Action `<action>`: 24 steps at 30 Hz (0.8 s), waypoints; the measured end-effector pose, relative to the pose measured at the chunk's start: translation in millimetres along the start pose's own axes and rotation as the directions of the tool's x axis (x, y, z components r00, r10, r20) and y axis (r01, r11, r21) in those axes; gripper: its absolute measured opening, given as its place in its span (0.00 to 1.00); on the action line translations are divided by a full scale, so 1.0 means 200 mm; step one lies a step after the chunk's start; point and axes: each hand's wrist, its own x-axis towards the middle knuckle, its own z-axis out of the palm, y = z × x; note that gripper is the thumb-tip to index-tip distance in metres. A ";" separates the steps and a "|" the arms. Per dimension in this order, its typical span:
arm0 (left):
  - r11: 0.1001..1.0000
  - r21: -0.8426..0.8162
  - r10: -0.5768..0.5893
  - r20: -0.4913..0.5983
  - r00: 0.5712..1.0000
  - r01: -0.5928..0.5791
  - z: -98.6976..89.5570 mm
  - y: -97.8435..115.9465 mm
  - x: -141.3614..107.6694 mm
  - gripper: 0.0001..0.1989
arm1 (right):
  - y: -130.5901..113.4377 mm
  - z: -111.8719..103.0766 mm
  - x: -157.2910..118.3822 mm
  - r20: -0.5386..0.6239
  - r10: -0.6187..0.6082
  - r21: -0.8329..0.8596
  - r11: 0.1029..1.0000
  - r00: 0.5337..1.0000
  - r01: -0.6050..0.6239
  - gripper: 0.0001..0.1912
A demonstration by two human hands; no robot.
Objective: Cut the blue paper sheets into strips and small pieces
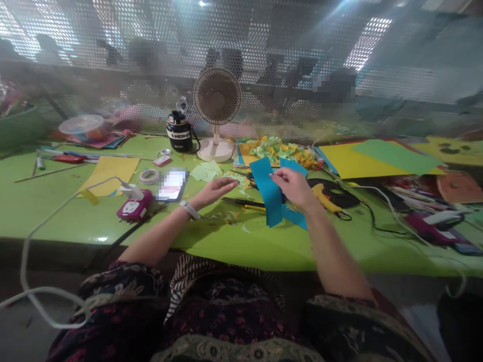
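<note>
My right hand [292, 186] pinches a blue paper strip [268, 196] between thumb and fingers, holding it upright above the table. More blue paper [294, 216] lies below and behind that hand. My left hand [217, 192], with a white band on the wrist, hovers to the left of the strip, apart from it. Its fingers stretch to the right and nothing shows in them. Beneath the hands are a dark, long-bladed tool with a yellow part [249, 203], partly covered, and small paper scraps [226, 217].
A fan [218, 98] and dark flask [181, 133] stand at the back beside heaped green and yellow paper pieces [281, 151]. A phone [172, 185], tape roll [149, 176] and purple power adapter [135, 206] lie left. Rightward are a yellow glue gun [326, 198], coloured sheets [347, 161] and cables.
</note>
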 end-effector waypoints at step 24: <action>0.875 -0.461 -0.270 -0.204 0.941 0.150 0.15 -0.02 0.01 0.27 | 0.06 0.05 -0.01 0.123 -0.135 -0.195 0.968 0.983 0.157 0.17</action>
